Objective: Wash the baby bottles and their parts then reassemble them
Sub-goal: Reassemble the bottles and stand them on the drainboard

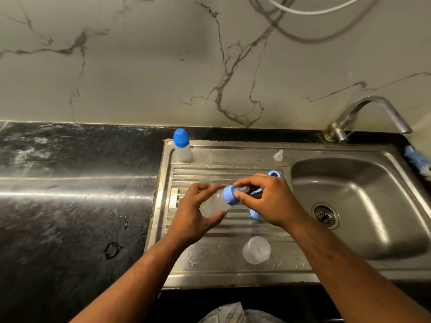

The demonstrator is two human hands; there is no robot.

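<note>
Ribbed steel drainboard (210, 169); left hand (193, 213) around frosted bottle (213, 205); right hand (268, 201) around blue collar (229, 194)

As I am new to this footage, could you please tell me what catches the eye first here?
Both hands meet over the ribbed drainboard: the left hand grips a clear bottle tilted sideways while the right hand pinches its blue collar. A capped bottle stands at the drainboard's far left corner, and a clear round piece sits near its front edge.
</note>
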